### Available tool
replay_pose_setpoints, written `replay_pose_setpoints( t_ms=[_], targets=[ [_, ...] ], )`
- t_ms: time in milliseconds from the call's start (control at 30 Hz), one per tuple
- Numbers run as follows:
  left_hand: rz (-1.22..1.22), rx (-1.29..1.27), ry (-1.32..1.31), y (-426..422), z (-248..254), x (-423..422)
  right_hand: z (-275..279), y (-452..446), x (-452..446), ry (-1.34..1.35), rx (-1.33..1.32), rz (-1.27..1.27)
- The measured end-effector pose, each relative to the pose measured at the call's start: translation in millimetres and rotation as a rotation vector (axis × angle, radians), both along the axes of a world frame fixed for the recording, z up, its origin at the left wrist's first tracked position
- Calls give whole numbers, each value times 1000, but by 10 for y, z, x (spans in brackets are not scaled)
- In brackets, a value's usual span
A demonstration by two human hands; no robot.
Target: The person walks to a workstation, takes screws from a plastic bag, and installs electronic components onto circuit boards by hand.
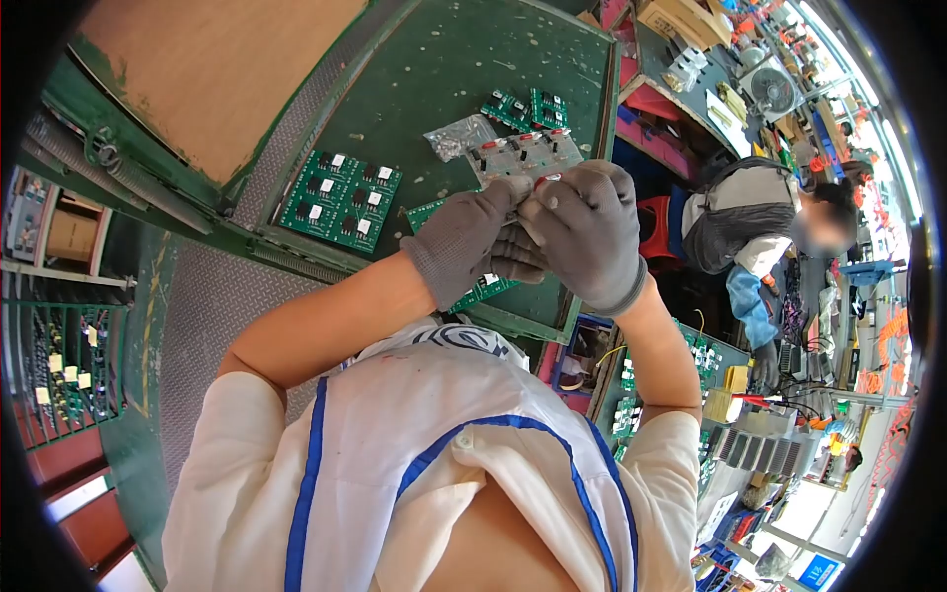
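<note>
My left hand [473, 237] and my right hand [584, 235], both in grey gloves, meet over the near part of a green work surface [424, 89]. Fingers of both are closed around something small, mostly hidden; a bit of red and white shows at the right fingertips. Just beyond them lies a clear fixture plate [523, 155] with red and dark parts. Green circuit boards [483, 292] show partly beneath my hands. A clear plastic bag of small parts [460, 136] lies left of the plate, and two small green boards [508, 111] sit behind it.
A panel of green boards [340, 200] lies at the surface's left. The raised metal rim [604, 118] bounds the right side. Farther right, a co-worker [740, 217] leans at another bench with tools, boards and a fan [772, 89]. A rack [69, 365] stands far left.
</note>
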State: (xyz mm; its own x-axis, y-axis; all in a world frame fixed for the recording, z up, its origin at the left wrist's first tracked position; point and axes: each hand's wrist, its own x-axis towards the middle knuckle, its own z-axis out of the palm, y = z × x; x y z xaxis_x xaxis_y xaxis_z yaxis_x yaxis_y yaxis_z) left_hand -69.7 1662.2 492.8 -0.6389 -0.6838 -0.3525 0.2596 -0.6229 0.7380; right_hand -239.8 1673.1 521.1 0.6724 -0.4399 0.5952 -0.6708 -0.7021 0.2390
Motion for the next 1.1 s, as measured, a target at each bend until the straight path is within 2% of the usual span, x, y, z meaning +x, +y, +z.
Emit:
replay_pose_setpoints(
  t_ms=[267, 367, 433, 633, 867, 933, 967, 1033, 1100],
  targets=[
    [108, -10, -105, 49, 62, -52, -2, -5, 37, 65, 10, 79],
    [130, 8, -60, 45, 41, -47, 19, 5, 64, 116, 18, 71],
    [131, 7, -46, 40, 34, -35, -30, 10, 60, 59, 145, 4],
    [151, -23, -23, -8, 42, 8, -70, 31, 115, -174, 158, -14],
    [237, -12, 18, -30, 97, 10, -176, -8, 87, -169, 126, 9],
    [223, -64, 65, -46, 143, 19, -224, -9, 94, -435, 117, 29],
    [215, -110, 111, -49, 163, 24, -233, -11, 107, -430, 111, 36],
    [208, -118, 142, -65, 113, 33, -256, 1, 169, -770, 155, -31],
    [194, -129, 169, -81, 85, 40, -289, 16, 210, -778, 145, -59]
  ],
)
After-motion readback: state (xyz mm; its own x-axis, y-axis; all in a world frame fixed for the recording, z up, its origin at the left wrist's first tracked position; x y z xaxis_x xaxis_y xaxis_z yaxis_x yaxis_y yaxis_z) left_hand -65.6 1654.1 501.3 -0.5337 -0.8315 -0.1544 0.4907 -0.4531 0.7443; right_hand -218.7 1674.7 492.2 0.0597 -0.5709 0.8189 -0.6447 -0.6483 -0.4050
